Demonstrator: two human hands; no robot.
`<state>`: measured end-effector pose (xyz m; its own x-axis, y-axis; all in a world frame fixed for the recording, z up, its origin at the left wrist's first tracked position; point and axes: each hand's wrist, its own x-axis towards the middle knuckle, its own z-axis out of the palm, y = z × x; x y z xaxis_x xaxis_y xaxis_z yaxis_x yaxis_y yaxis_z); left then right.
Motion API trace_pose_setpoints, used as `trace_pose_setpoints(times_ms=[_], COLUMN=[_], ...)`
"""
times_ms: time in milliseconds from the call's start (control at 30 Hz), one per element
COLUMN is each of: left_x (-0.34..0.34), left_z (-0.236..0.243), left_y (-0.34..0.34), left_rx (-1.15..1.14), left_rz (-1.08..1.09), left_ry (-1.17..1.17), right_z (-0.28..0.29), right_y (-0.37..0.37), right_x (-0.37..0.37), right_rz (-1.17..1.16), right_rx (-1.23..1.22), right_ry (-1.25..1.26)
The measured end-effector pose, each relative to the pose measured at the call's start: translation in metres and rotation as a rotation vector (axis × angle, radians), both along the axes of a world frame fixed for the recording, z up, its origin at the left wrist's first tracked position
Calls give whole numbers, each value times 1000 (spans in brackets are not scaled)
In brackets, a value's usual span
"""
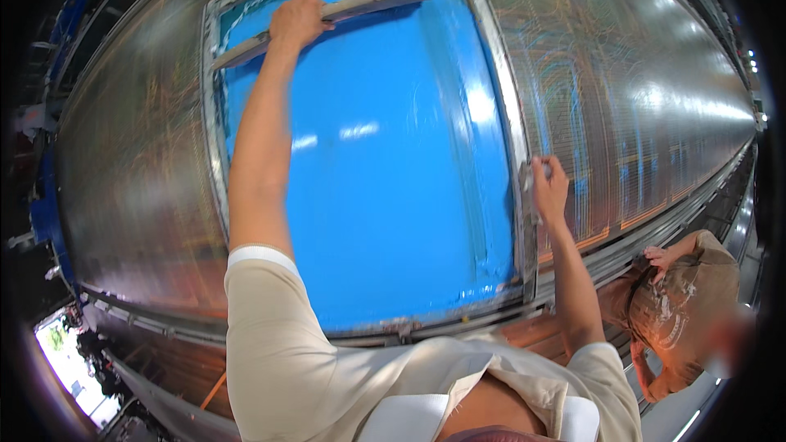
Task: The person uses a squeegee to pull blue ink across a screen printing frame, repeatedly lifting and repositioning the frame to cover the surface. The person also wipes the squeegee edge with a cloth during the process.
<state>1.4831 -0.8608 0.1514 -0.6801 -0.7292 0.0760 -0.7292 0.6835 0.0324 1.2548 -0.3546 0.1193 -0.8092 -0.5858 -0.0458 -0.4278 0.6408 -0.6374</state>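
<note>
Two bare hands are on a screen-printing frame [214,115] laid on a long printing table [655,115]. Left hand [296,21] is closed around a long wooden squeegee [344,10], gripping it near its middle. Squeegee lies across the far end of the frame, slightly tilted, with its blade down on the mesh. Right hand [548,187] is pinched on the frame's right rail, fingers curled over the metal edge at about mid-length.

Blue ink [377,180] covers nearly the whole mesh from near edge to far edge, wet and glossy with light reflections. A thicker ridge of ink with whitish smears sits just beyond the squeegee along the far rail, and some pooled ink shows at the near right corner.

Judged progress: with the squeegee at the far end and the mesh evenly coated, this stroke looks about finished. Cannot tell whether more strokes are due on this spot. Table to the right already carries faint printed line patterns; how much of its length remains unprinted is not clear.

Another person [679,311] in a brown shirt bends at the table's lower right edge, apart from the frame.
</note>
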Motion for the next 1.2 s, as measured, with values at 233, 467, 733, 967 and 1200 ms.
trace_pose_setpoints(times_ms=[233, 467, 733, 967, 1200], left_x=[94, 197, 191, 212, 264], left_z=[12, 19, 20, -7, 50], left_y=[231, 505, 532, 550, 523], left_rx=[119, 209, 106, 81, 191], left_rz=[-107, -96, -14, -74, -13], left_ry=[28, 107, 105, 176, 328], right_z=[-27, -10, -64, -30, 89], right_y=[19, 14, 6, 14, 3], right_x=[-21, -26, -74, -72, -7], right_rz=[12, 36, 96, 155, 202], right_rx=[-164, -148, -303, -261, -313], right_ry=[34, -406, -265, -27, 161])
